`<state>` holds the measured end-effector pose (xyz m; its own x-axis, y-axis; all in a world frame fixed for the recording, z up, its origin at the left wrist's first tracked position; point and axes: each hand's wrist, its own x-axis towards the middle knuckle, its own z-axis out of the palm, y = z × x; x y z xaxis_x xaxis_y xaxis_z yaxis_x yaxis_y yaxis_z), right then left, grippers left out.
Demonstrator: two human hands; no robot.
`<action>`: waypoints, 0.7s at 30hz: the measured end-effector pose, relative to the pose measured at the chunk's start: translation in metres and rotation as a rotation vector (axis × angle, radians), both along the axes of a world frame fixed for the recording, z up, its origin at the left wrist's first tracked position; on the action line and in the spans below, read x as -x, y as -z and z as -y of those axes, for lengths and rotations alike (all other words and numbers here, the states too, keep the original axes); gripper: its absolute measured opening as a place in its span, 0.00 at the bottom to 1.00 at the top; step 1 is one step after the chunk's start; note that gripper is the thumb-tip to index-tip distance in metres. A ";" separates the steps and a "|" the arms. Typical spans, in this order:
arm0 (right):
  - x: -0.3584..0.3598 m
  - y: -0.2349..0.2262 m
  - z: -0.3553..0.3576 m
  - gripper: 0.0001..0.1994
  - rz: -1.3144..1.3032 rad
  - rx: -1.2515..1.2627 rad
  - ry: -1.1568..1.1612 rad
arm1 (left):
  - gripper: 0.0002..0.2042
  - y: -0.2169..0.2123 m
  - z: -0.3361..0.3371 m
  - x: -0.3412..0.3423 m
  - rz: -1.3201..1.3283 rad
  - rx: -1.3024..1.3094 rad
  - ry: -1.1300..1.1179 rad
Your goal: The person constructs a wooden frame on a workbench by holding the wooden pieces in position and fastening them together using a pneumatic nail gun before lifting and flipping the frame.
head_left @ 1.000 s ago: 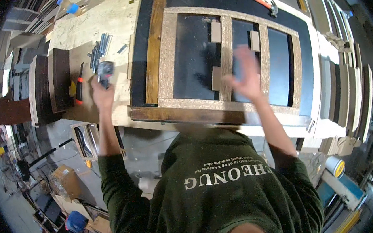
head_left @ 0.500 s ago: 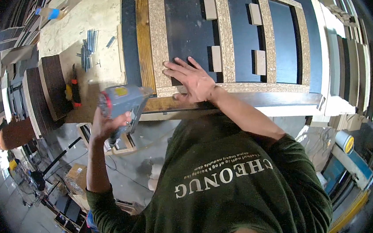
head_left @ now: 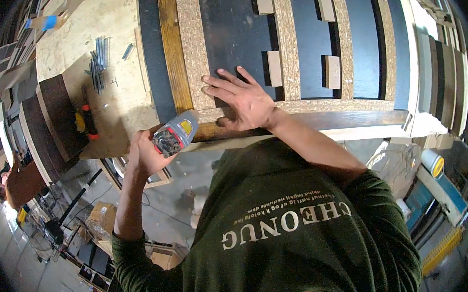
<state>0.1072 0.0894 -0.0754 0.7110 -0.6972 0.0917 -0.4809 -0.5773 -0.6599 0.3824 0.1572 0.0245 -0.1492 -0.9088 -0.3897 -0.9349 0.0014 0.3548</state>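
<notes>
My left hand (head_left: 147,153) is wrapped around the handle of a grey and red nail gun (head_left: 181,133). The gun's nose end meets the near left corner of a chipboard frame (head_left: 287,41); whether it touches is hard to tell. My right hand (head_left: 248,107) lies with spread fingers over that same corner, palm down. Beneath the frame is a dark panel (head_left: 235,29), edged on the left by a brown wooden strip (head_left: 172,46). Small pale blocks (head_left: 275,69) sit against the frame's crossbars.
Left on the pale worktop (head_left: 129,94) lie several metal nail or staple strips (head_left: 96,69) and a red-and-black hand tool (head_left: 88,122). A bottle with a blue band (head_left: 48,22) lies farther back. Dark boards (head_left: 48,118) are stacked at the left, more boards (head_left: 451,82) at the right.
My left hand has brought the nail gun rightward and turned it, its back end now toward me and its nose by the frame corner. My right hand stays on the frame. The view shifted slightly.
</notes>
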 end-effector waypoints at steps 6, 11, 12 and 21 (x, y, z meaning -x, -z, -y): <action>0.000 0.000 0.000 0.36 0.012 -0.021 0.009 | 0.28 0.005 0.003 0.002 -0.008 -0.110 -0.063; -0.001 0.000 0.000 0.36 -0.001 -0.015 0.010 | 0.29 0.002 0.009 0.006 -0.018 -0.067 -0.026; -0.001 0.001 0.000 0.36 -0.001 -0.015 0.011 | 0.29 -0.001 0.011 0.007 0.002 -0.121 -0.047; 0.001 0.004 -0.002 0.35 -0.009 0.009 0.016 | 0.29 -0.001 0.012 0.010 -0.053 -0.136 -0.074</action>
<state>0.1060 0.0916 -0.0792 0.7005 -0.7078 0.0913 -0.4965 -0.5753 -0.6500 0.3720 0.1448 0.0250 -0.1077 -0.8574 -0.5033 -0.9108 -0.1179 0.3957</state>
